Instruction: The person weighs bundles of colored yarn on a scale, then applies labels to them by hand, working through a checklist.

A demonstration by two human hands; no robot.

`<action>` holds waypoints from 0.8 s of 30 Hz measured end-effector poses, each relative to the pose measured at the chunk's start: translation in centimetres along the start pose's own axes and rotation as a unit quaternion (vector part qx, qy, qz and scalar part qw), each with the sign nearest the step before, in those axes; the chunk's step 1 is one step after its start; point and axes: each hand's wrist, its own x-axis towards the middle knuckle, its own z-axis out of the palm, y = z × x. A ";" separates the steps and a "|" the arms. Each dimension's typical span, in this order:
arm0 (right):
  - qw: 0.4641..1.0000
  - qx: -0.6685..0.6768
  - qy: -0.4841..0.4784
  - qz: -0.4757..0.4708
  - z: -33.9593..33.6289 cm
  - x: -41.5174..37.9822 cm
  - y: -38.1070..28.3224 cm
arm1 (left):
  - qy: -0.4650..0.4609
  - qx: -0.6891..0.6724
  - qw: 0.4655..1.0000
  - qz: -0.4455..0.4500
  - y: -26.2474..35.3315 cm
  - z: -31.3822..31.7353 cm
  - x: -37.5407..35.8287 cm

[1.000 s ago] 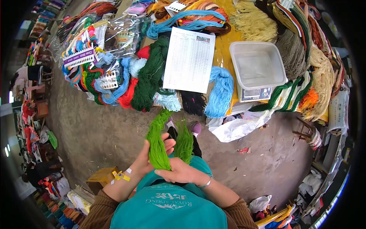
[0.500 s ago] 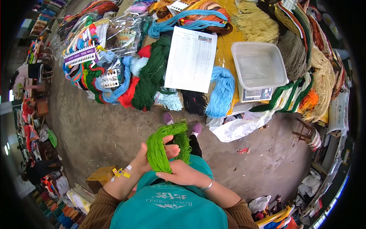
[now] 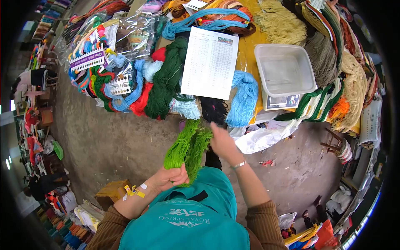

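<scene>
A skein of bright green yarn (image 3: 178, 146) hangs as a loop in front of the teal apron (image 3: 189, 212). My left hand (image 3: 171, 178) is closed around its lower end. At the upper right end of the skein is my right hand (image 3: 222, 141), its fingers bent together at the yarn's edge; whether it pinches a strand is too small to make out. Beyond the hands, at the table's near edge, lie black yarn (image 3: 213, 109) and light blue yarn (image 3: 243, 100). A printed sheet (image 3: 209, 62) lies just behind them.
A clear plastic tub (image 3: 284, 68) sits on a scale (image 3: 281, 102). Dark green yarn (image 3: 166, 79) and a purple-edged thread card (image 3: 88, 58) are on the left of the table. White plastic (image 3: 266, 139) hangs off the front edge. A stool (image 3: 333, 143) stands at the right.
My right hand has left the lower part of the skein and moved up and right to its far end. The skein is now stretched longer, with my left hand closed on its lower end.
</scene>
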 end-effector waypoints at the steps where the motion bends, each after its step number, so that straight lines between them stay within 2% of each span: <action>1: 0.999 -0.016 -0.020 0.035 -1.1 1.9 -0.2 | 0.001 0.000 1.000 -0.001 0.0 0.0 0.0; 4: 0.993 -0.046 -0.045 0.097 -2.6 6.9 0.4 | -0.004 -0.005 1.000 -0.009 0.1 -0.1 0.0; 6: 0.993 -0.072 -0.031 0.094 -2.5 9.5 1.2 | -0.007 -0.013 1.000 -0.020 0.2 -0.2 0.0; 11: 0.983 -0.099 -0.043 0.151 -2.8 13.7 1.4 | 0.003 -0.013 1.000 -0.014 0.3 -0.6 -0.3; 24: 0.969 -0.132 -0.102 0.180 -2.4 14.6 1.7 | 0.020 0.003 0.999 -0.035 1.0 -0.9 -0.4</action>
